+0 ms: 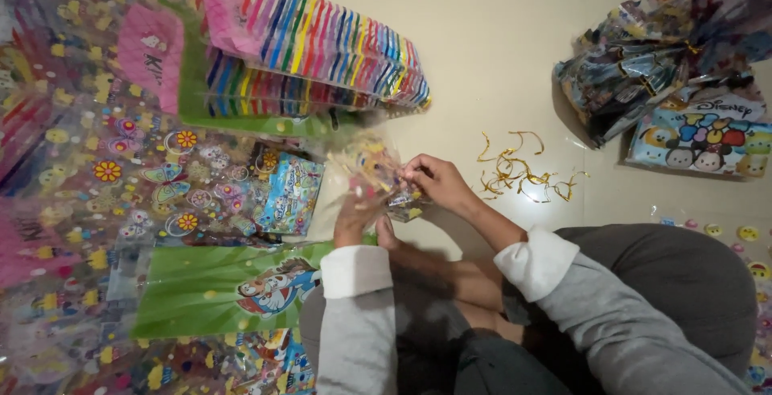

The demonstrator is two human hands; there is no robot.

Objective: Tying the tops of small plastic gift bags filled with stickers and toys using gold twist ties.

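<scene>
Both hands, left hand (354, 222) and right hand (438, 186), pinch a small clear printed bag (378, 174) over the floor (498, 49). Left of bag: green cartoon bag (217, 286). Right: gold twist ties (519, 171). Beyond: striped bag stack (322, 49).

A home floor used as a party-favour packing spot: pale floor tiles (498, 33), patterned cellophane bags (121, 178) spread at left, gold twist ties (519, 171) centre, filled gift packs (643, 65) upper right.
</scene>
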